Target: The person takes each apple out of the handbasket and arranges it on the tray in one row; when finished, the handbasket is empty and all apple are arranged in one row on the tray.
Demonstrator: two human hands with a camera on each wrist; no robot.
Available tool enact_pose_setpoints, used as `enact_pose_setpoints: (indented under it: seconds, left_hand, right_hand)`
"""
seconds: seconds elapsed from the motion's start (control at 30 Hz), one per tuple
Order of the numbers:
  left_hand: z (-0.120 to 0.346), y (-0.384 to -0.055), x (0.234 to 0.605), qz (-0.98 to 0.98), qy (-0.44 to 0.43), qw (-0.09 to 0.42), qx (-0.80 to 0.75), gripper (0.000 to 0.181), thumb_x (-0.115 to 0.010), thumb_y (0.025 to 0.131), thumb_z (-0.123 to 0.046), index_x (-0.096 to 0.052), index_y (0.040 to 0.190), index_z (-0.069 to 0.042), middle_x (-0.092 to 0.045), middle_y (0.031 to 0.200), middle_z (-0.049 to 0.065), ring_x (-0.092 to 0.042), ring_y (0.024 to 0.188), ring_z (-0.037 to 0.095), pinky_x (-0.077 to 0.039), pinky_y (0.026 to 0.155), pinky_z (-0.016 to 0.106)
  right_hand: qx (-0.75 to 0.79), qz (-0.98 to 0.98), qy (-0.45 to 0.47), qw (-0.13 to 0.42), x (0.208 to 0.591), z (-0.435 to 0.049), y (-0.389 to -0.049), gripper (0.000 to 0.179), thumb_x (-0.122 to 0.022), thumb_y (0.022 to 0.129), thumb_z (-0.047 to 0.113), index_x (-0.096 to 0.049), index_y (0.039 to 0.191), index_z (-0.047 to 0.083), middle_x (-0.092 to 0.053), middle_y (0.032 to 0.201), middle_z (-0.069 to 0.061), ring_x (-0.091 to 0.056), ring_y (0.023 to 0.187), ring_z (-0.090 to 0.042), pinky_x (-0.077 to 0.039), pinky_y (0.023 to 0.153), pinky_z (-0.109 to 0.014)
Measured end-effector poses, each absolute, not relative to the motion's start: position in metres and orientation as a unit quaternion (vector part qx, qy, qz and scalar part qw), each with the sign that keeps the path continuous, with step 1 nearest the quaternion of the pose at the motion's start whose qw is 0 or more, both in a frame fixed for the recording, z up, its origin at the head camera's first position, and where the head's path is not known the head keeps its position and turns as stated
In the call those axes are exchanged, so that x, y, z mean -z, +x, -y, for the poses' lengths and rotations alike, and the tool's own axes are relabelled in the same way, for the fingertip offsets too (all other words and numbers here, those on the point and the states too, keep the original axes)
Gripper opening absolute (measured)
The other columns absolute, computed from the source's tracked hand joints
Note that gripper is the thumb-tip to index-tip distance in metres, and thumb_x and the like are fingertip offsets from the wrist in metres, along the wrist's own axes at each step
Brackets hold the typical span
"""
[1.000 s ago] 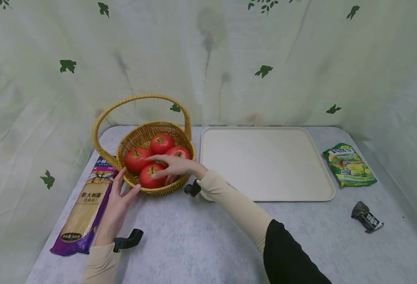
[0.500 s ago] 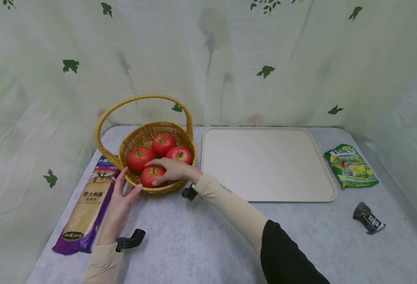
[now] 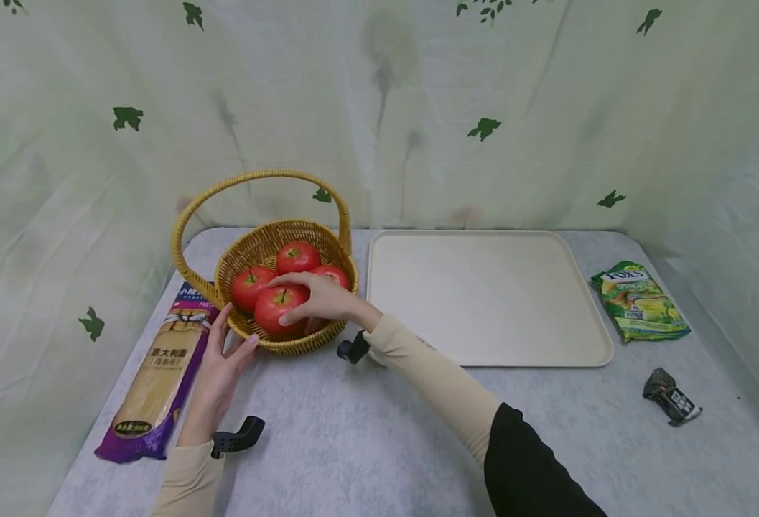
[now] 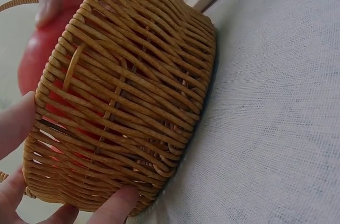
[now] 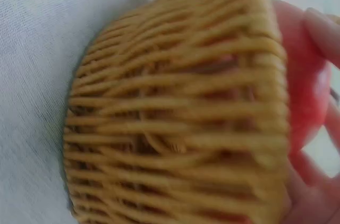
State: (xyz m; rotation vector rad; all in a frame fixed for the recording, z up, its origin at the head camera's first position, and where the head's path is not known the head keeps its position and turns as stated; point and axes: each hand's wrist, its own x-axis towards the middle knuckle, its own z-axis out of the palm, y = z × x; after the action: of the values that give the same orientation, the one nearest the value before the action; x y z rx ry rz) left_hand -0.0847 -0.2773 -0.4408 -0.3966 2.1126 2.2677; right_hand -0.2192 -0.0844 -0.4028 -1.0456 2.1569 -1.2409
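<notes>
A wicker basket (image 3: pixel 295 346) with a tall arched handle holds several red apples. My right hand (image 3: pixel 324 298) grips the front apple (image 3: pixel 277 310), thumb on its near side and fingers over the top. In the right wrist view that apple (image 5: pixel 303 75) stands above the basket's rim. Close around it sit the left apple (image 3: pixel 248 287), the back apple (image 3: pixel 298 255) and the right apple (image 3: pixel 337 274), partly hidden by my hand. My left hand (image 3: pixel 219 370) holds the basket's near left side; in the left wrist view, thumb and fingers touch the woven wall (image 4: pixel 122 86).
Left of the basket lies a purple spaghetti packet (image 3: pixel 149 380), close to my left hand. A cream tray (image 3: pixel 482 301) is right of the basket. Farther right are a green candy bag (image 3: pixel 639 301) and a small black wrapped packet (image 3: pixel 670 397). A curtain hangs behind the table.
My right hand has closed round the front apple and raised it slightly, shifting a little up and right in the last half second. The left hand stays on the basket.
</notes>
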Motion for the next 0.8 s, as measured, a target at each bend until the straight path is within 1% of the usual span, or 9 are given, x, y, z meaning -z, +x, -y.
enact_pose_setpoints:
  seconds: [0.1, 0.17, 0.2, 0.3, 0.37, 0.43, 0.57, 0.67, 0.8]
  left_hand:
    - [0.277, -0.085, 0.442, -0.675, -0.121, 0.005, -0.728, 0.078, -0.055, 0.098, -0.013, -0.003, 0.155, -0.029, 0.017, 0.158, 0.003, -0.004, 0.142, 0.038, -0.027, 0.107, 0.047]
    - [0.277, -0.085, 0.442, -0.675, -0.121, 0.003, -0.728, 0.078, -0.055, 0.098, -0.012, -0.003, 0.155, -0.029, 0.017, 0.158, 0.004, -0.005, 0.142, 0.039, -0.027, 0.107, 0.047]
    - [0.277, -0.085, 0.442, -0.674, -0.122, 0.003, -0.728, 0.078, -0.055, 0.098, -0.013, -0.004, 0.155, -0.029, 0.017, 0.158, 0.004, -0.005, 0.142, 0.039, -0.027, 0.107, 0.046]
    - [0.277, -0.085, 0.441, -0.675, -0.125, 0.004, -0.727, 0.078, -0.055, 0.098, -0.013, -0.004, 0.155, -0.03, 0.017, 0.158, 0.003, -0.005, 0.142, 0.039, -0.027, 0.107, 0.045]
    - [0.277, -0.085, 0.441, -0.674, -0.125, 0.005, -0.728, 0.079, -0.056, 0.098, -0.013, -0.004, 0.155, -0.03, 0.018, 0.158, 0.003, -0.005, 0.142, 0.038, -0.027, 0.107, 0.045]
    - [0.277, -0.084, 0.441, -0.673, -0.124, 0.005, -0.729, 0.079, -0.056, 0.098, -0.014, -0.004, 0.155, -0.029, 0.018, 0.158, 0.003, -0.005, 0.142, 0.038, -0.027, 0.107, 0.044]
    - [0.277, -0.084, 0.441, -0.673, -0.123, 0.005, -0.729, 0.08, -0.057, 0.097, -0.014, -0.004, 0.155, -0.029, 0.017, 0.158, 0.004, -0.006, 0.142, 0.038, -0.028, 0.106, 0.044]
    - [0.277, -0.084, 0.441, -0.674, -0.121, 0.004, -0.729, 0.08, -0.056, 0.097, -0.012, -0.004, 0.155, -0.029, 0.017, 0.158, 0.004, -0.006, 0.142, 0.039, -0.027, 0.106, 0.045]
    - [0.277, -0.085, 0.441, -0.672, -0.12, 0.003, -0.731, 0.079, -0.056, 0.098, -0.012, -0.004, 0.155, -0.029, 0.016, 0.158, 0.002, -0.006, 0.142, 0.037, -0.026, 0.107, 0.045]
  right_hand:
    - [0.51, -0.746, -0.348, 0.249, 0.397, 0.075, -0.22, 0.06, -0.078, 0.081, 0.029, -0.053, 0.135, 0.027, -0.047, 0.131, -0.001, -0.065, 0.089, -0.023, -0.057, 0.071, -0.031]
    - [0.546, -0.722, -0.331, 0.268, 0.391, 0.068, -0.222, 0.061, -0.078, 0.081, 0.023, -0.052, 0.136, 0.027, -0.045, 0.13, -0.002, -0.068, 0.074, -0.031, -0.058, 0.068, -0.04]
    - [0.564, -0.707, -0.323, 0.279, 0.389, 0.064, -0.223, 0.061, -0.078, 0.081, 0.021, -0.052, 0.136, 0.026, -0.044, 0.13, -0.002, -0.068, 0.069, -0.035, -0.058, 0.066, -0.044]
    - [0.582, -0.694, -0.317, 0.281, 0.381, 0.052, -0.228, 0.061, -0.077, 0.082, 0.018, -0.051, 0.136, 0.025, -0.043, 0.131, -0.001, -0.067, 0.075, -0.034, -0.058, 0.067, -0.047]
    - [0.589, -0.691, -0.311, 0.281, 0.377, 0.044, -0.232, 0.06, -0.077, 0.082, 0.018, -0.052, 0.136, 0.025, -0.042, 0.132, -0.002, -0.066, 0.078, -0.032, -0.058, 0.068, -0.047]
    - [0.585, -0.7, -0.308, 0.27, 0.373, 0.035, -0.235, 0.06, -0.077, 0.081, 0.02, -0.052, 0.135, 0.027, -0.043, 0.132, -0.003, -0.066, 0.076, -0.03, -0.058, 0.068, -0.046]
    - [0.573, -0.722, -0.299, 0.247, 0.368, 0.017, -0.243, 0.06, -0.079, 0.08, 0.025, -0.053, 0.134, 0.031, -0.041, 0.137, -0.002, -0.066, 0.069, -0.034, -0.057, 0.068, -0.049]
    - [0.565, -0.735, -0.299, 0.228, 0.365, 0.002, -0.248, 0.06, -0.078, 0.08, 0.027, -0.053, 0.135, 0.031, -0.039, 0.14, -0.002, -0.066, 0.07, -0.033, -0.057, 0.068, -0.05]
    - [0.562, -0.744, -0.294, 0.211, 0.365, -0.019, -0.256, 0.06, -0.076, 0.082, 0.026, -0.052, 0.137, 0.029, -0.04, 0.139, -0.002, -0.066, 0.069, -0.033, -0.057, 0.067, -0.05]
